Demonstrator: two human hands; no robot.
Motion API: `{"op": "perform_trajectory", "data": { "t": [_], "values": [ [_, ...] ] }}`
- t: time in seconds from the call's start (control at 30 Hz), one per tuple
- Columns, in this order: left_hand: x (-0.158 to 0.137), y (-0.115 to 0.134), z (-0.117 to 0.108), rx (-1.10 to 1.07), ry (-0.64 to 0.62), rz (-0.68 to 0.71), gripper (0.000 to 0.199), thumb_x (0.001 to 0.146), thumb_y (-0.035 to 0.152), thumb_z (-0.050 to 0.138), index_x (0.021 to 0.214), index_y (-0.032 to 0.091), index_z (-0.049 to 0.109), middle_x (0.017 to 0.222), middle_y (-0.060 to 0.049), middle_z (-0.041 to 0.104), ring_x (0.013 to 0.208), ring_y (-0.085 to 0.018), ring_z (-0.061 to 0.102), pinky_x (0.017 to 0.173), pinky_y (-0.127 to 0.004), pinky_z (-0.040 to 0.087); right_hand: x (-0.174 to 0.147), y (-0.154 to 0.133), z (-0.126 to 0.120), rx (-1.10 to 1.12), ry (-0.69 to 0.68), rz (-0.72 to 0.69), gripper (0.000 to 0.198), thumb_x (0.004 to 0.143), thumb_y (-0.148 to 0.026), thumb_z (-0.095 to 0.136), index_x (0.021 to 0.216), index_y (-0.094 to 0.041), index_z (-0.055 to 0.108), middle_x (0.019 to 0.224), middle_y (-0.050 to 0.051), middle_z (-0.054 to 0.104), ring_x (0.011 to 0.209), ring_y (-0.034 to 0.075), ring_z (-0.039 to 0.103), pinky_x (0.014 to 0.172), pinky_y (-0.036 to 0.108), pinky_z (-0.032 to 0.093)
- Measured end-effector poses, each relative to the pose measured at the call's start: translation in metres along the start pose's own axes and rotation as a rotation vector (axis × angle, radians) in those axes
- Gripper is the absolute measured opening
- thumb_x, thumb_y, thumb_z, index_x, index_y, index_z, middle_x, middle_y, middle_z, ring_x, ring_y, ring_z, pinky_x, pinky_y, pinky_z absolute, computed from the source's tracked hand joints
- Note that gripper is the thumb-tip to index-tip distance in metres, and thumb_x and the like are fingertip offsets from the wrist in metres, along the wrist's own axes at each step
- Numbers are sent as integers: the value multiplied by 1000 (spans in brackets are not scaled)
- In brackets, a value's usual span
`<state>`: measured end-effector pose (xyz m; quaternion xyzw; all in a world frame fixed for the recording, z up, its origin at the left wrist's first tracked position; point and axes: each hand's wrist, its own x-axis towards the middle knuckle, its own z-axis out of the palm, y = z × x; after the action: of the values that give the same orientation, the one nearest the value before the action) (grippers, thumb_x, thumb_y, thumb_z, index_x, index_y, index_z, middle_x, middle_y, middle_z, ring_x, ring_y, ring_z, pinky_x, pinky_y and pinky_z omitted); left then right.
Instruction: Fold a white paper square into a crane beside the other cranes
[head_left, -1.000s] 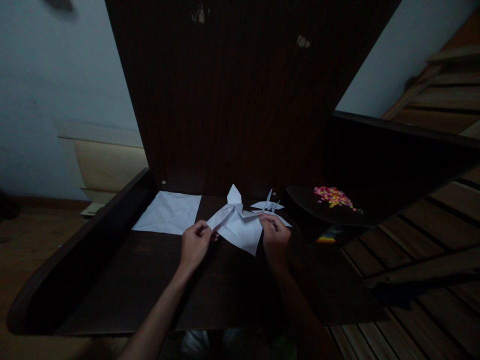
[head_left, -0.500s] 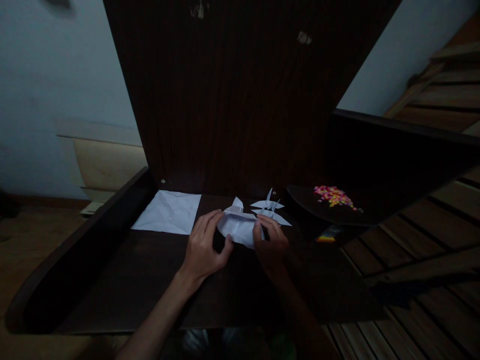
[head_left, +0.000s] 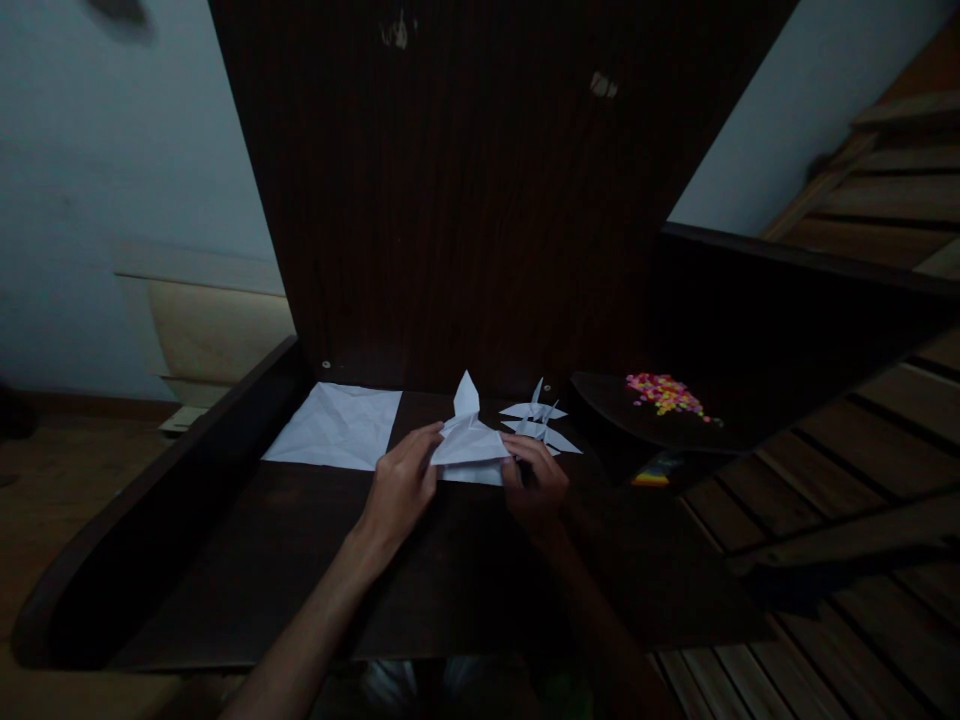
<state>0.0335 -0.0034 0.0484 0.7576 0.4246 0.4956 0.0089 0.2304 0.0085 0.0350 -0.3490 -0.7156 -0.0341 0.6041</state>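
Note:
Between my hands is a sheet of white folded paper (head_left: 471, 443), with a pointed flap standing up at its far side and an open fold facing me. My left hand (head_left: 403, 480) grips its left edge, thumb and fingers closed on it. At the right edge, my right hand (head_left: 536, 475) pinches the same paper; part of that hand is in deep shadow. Just beyond my right hand, folded paper cranes (head_left: 551, 437) rest on the dark wooden surface (head_left: 285, 560). A creased white paper sheet (head_left: 337, 425) lies flat to the left of my left hand.
Small pink and yellow pieces (head_left: 667, 395) are heaped on a dark corner shelf (head_left: 622, 405) at the right. A raised wooden side (head_left: 172, 490) borders the surface on the left. Behind stands a tall dark panel (head_left: 465, 200). Wooden slats (head_left: 847, 520) run along the right.
The folded paper has tipped, so its pointed flap now stands taller and its front layer has come down towards me. My left thumb has drawn in against the paper's edge.

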Motion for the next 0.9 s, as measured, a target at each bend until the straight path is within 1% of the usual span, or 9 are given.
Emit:
{"op": "perform_trajectory", "data": {
  "t": [0.13, 0.2, 0.23, 0.33, 0.4, 0.57, 0.7, 0.8, 0.9],
  "values": [
    [-7, -7, 0, 138, 62, 153, 44, 77, -4, 42, 114, 13, 58, 121, -15, 63, 113, -24, 60, 92, -39, 55, 8, 0, -3, 137, -138, 142, 20, 82, -24, 50, 93, -20, 66, 102, 9, 68, 98, 25, 63, 83, 42, 50],
    [-10, -8, -1, 194, 56, 236, 50, 78, -6, 39, 122, 11, 54, 124, -17, 60, 117, -25, 57, 94, -39, 54, 16, -3, -2, 148, -169, 243, 21, 84, -28, 48, 86, -20, 67, 97, 8, 68, 96, 24, 62, 84, 41, 48],
    [-11, -7, -1, 213, 52, 269, 50, 79, -6, 39, 124, 10, 53, 126, -18, 59, 118, -25, 56, 94, -38, 54, 21, -6, 0, 125, -174, 303, 21, 85, -28, 48, 79, -20, 67, 89, 7, 68, 91, 23, 62, 83, 38, 48],
    [-13, -5, -1, 251, 67, 338, 48, 84, -4, 40, 129, 7, 49, 127, -20, 58, 120, -26, 54, 95, -37, 53, 30, -15, 8, 133, -307, 489, 19, 82, -34, 56, 72, -19, 63, 70, 2, 63, 65, 16, 58, 62, 28, 47],
    [-13, -2, 0, 261, 98, 371, 48, 85, -4, 41, 131, 7, 47, 127, -20, 58, 121, -26, 53, 97, -36, 53, 34, -19, 14, 150, -338, 582, 21, 79, -37, 61, 71, -18, 61, 62, 0, 60, 55, 13, 53, 52, 24, 42],
    [-13, 3, 1, 195, 109, 478, 50, 87, 2, 49, 136, 5, 41, 131, -21, 54, 123, -29, 51, 97, -39, 53, 33, -18, 21, 142, -388, 648, 26, 65, -37, 72, 64, -19, 54, 51, -5, 51, 46, 10, 47, 43, 20, 35],
    [-13, 4, -1, 138, 78, 529, 56, 88, 4, 51, 141, 10, 35, 135, -19, 51, 123, -29, 51, 95, -40, 55, 31, -12, 20, 190, -430, 673, 21, 63, -31, 71, 65, -18, 55, 54, -3, 56, 48, 11, 54, 45, 20, 41],
    [-14, 3, -2, 124, 57, 517, 57, 87, 2, 49, 142, 12, 34, 135, -17, 51, 122, -28, 51, 96, -40, 55, 29, -12, 19, 200, -373, 661, 17, 63, -27, 68, 68, -18, 55, 58, -1, 59, 51, 13, 58, 47, 21, 46],
    [-16, 2, 0, 115, 62, 493, 57, 87, 2, 48, 141, 13, 35, 135, -16, 52, 122, -28, 52, 96, -41, 55, 30, -15, 19, 154, -281, 624, 11, 64, -21, 63, 69, -18, 54, 57, -1, 59, 50, 13, 58, 47, 22, 48]
  ]
}}
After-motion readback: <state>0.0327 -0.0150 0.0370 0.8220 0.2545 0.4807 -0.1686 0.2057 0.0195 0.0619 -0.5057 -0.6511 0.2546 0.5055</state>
